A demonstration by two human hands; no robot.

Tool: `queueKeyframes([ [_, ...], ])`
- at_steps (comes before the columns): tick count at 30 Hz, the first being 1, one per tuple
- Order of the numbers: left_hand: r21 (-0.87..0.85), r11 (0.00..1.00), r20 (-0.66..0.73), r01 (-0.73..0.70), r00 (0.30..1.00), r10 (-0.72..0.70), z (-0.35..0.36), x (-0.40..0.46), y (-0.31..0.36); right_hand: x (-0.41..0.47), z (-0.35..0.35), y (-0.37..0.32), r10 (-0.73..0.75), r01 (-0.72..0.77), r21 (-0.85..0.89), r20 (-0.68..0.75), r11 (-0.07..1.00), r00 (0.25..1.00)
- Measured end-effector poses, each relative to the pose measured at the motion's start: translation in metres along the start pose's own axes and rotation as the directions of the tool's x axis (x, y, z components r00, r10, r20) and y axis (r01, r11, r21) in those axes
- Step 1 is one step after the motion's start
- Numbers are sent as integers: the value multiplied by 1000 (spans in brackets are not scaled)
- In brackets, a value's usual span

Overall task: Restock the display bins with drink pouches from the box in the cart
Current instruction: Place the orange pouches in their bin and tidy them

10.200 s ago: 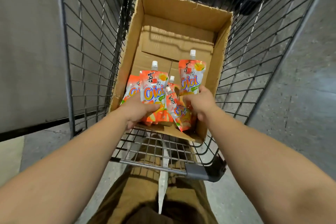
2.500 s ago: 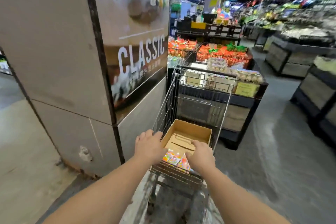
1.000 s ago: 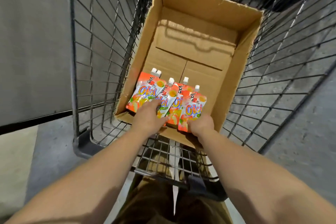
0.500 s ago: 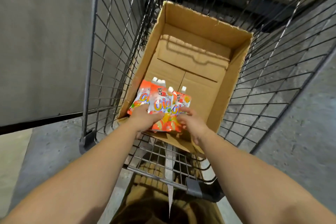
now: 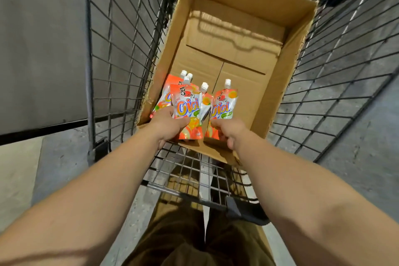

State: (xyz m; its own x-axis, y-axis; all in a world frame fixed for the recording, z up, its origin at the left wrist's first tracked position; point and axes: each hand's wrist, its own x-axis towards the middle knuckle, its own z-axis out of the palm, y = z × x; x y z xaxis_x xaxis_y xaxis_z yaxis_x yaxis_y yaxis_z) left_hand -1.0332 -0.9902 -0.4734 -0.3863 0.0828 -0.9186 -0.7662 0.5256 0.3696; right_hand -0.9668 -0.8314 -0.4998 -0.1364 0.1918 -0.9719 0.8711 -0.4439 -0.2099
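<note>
An open cardboard box (image 5: 287, 75) sits in a black wire cart (image 5: 121, 49). Several orange drink pouches with white caps stand at the box's near end. My left hand (image 5: 170, 124) grips the lower part of a bunch of pouches (image 5: 186, 106), held upright. My right hand (image 5: 228, 134) grips another pouch (image 5: 222, 103) by its bottom, just right of the bunch. One pouch (image 5: 205, 99) stands edge-on between the two. Another pouch (image 5: 165, 98) lies behind the left bunch, against the box's left wall. The far part of the box floor is bare cardboard.
A grey wall (image 5: 41, 45) runs close along the cart's left side. The cart's handle bar (image 5: 237, 207) is right in front of me, above my brown trousers. Grey concrete floor (image 5: 356, 140) lies to the right.
My hands have moved apart. The pouches, bunched together half a second ago, are now split into a left bunch and a separate right pouch, raised upright. The camera has tipped closer over the box.
</note>
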Motion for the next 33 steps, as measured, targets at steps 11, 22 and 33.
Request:
queueKeyframes([
  [11,-121,975,210,-186,955,208,-3,-93,50,-135,-50,-32,-283,322,-78,316,943,905],
  [22,-512,703,-180,-493,862,474,-39,-268,-17,-274,-16,-15,-424,721,-225,681,655,598],
  [33,-540,289,-803,-791,586,103,-82,-502,-281,-457,128,198,6,921,-252,965,297,262],
])
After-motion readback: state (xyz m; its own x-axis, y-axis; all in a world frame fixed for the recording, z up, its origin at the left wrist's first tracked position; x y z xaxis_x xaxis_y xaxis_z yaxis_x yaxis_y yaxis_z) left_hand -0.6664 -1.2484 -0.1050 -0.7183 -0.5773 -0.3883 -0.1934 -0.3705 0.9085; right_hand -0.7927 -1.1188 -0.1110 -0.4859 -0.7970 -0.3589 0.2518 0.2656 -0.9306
